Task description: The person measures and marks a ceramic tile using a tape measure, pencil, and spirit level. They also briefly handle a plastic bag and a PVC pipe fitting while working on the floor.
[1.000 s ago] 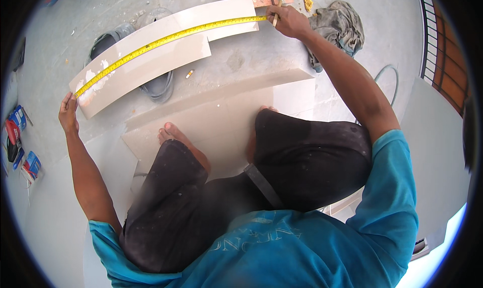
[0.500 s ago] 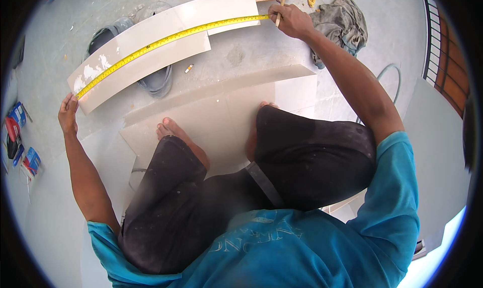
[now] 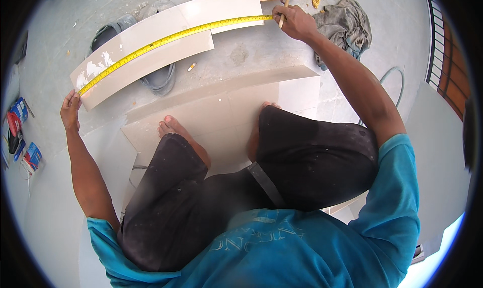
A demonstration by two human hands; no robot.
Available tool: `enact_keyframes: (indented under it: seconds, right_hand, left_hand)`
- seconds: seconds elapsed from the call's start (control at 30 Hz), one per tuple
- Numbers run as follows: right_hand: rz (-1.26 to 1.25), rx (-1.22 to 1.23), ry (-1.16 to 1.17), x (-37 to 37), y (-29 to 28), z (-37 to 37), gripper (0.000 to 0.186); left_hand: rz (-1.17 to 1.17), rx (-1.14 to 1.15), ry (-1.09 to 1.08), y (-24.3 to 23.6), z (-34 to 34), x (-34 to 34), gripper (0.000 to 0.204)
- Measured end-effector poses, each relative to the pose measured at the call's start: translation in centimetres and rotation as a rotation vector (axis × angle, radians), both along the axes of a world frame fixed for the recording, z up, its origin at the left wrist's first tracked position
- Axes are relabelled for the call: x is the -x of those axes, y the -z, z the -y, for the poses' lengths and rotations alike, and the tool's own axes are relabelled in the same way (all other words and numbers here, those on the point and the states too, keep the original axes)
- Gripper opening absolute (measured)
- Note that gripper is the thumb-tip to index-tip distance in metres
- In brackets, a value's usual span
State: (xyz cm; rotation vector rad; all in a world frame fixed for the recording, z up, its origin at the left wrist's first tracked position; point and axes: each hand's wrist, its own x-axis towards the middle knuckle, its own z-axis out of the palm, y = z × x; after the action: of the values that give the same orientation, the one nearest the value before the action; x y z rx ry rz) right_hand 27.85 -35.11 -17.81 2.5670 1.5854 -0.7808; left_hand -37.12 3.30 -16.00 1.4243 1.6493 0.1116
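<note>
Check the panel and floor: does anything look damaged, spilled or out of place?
Ragged white patches interrupt the beige panel near the left hand; whether residue or damage is unclear. A crumpled grey cloth lies beside the right hand, looking carelessly dropped.

- Pinching one end of a yellow tape measure (image 3: 151, 47) at the notched beige tile's (image 3: 229, 7) left corner with the left hand (image 3: 71, 111).
- Gripping the opposite end in the right hand (image 3: 297, 24), just past the tile's right edge, together with a slim wooden pencil (image 3: 285, 6).
- Resting bare feet (image 3: 174, 125) on a beige surface (image 3: 226, 132).
- Reaching near a crumpled grey cloth (image 3: 347, 23) on the floor (image 3: 239, 54).
</note>
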Motion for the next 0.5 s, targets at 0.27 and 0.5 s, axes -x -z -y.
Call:
enact_keyframes:
  seconds: [0.27,0.5]
  right_hand:
    - [0.023,-0.015,-0.019,-0.41,0.35,0.24,0.014]
    - [0.0,0.038,0.02,-0.41,0.25,0.1,0.012]
  left_hand:
    - [0.031,-0.011,-0.033,0.2,0.26,-0.46,0.047]
    - [0.039,-0.001,-0.031,0.29,0.22,-0.29,0.048]
